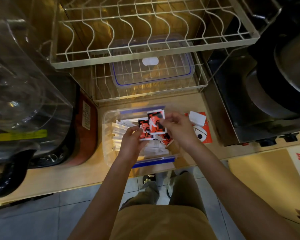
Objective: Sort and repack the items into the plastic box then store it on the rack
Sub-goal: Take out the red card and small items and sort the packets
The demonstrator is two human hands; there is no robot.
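A clear plastic box (106, 135) with blue clips stands on the wooden counter, partly filled with white packets (118, 134) and orange-black sachets. My left hand (131, 144) grips a small stack of orange-black sachets (144, 130) over the box. My right hand (177, 130) pinches one more orange-black sachet (155, 122) just above that stack. The box's clear lid (152, 73) with a blue seal lies on the lower tier of the wire rack (145, 61) behind the box.
An orange card with a white device (200, 133) and a white packet (197, 117) lies right of the box. A large clear-domed machine (24, 94) stands at the left, a dark appliance (267, 94) at the right. The counter edge runs in front.
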